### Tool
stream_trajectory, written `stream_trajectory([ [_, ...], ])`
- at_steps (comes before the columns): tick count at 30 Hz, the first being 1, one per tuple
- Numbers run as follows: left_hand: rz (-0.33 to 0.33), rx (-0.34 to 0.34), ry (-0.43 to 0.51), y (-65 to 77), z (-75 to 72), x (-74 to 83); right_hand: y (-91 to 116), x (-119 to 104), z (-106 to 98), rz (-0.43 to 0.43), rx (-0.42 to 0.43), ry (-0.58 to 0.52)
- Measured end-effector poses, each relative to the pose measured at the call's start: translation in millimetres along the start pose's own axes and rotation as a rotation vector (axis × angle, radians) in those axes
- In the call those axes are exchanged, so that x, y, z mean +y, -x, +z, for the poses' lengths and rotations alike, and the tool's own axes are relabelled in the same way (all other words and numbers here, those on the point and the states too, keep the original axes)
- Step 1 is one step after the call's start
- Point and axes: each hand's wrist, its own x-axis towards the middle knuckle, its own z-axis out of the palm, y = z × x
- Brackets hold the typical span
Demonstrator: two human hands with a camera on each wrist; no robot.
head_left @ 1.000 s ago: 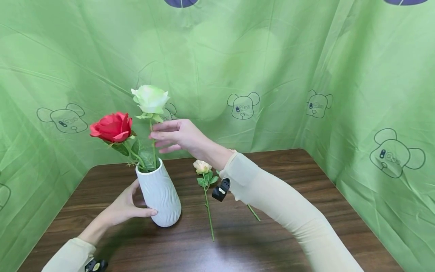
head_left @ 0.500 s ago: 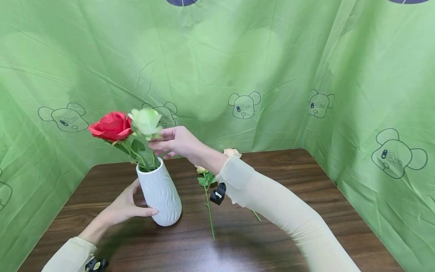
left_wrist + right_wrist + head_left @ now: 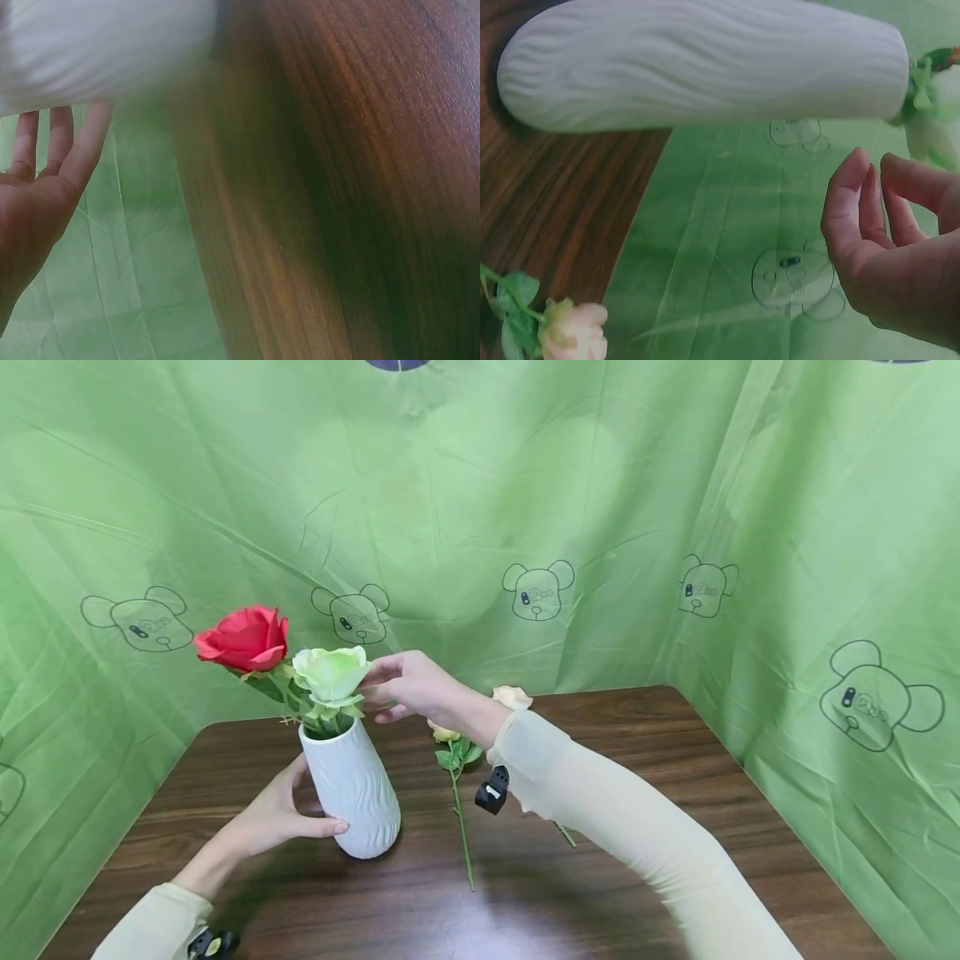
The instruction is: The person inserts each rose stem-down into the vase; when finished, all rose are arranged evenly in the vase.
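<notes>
A white vase (image 3: 354, 797) with wavy ridges stands on the table, held by my left hand (image 3: 273, 817), its thumb on the near side. In the left wrist view the fingers of that left hand (image 3: 49, 184) reach the blurred vase (image 3: 105, 52). A red rose (image 3: 243, 639) and a lower pale green-white rose (image 3: 330, 675) stick out of the vase mouth. My right hand (image 3: 423, 689) is just right of the pale rose. The right wrist view shows this right hand (image 3: 900, 251) with fingers loosely bent and nothing between them, beside the vase (image 3: 705, 67).
A cream rose (image 3: 459, 806) on a long stem lies right of the vase on the brown wooden table (image 3: 622, 893). Behind the right forearm lies a peach rose (image 3: 512, 697), partly hidden. Green cloth (image 3: 615, 502) with bear drawings hangs around the table.
The pale green-white rose has gone down into the vase, its head now just above the rim. My right hand came down with it and let go, shifting slightly right. My left hand stays put.
</notes>
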Motion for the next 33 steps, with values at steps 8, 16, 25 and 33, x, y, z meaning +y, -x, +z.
stream_trajectory([
  [8,0.006,0.010,-0.024,1.0,-2.2,-0.3,13.6,-0.7,-49.9,0.050,0.015,0.005],
  [16,0.004,0.009,-0.036,0.3,-1.1,0.8,34.1,20.4,-111.3,0.121,0.120,-0.016],
  [25,0.000,0.007,-0.021,2.1,0.4,0.3,52.8,65.6,-154.9,0.193,0.175,-0.039],
  [33,0.002,0.007,0.000,3.2,2.2,0.9,68.2,111.7,-183.6,0.255,0.193,0.051],
])
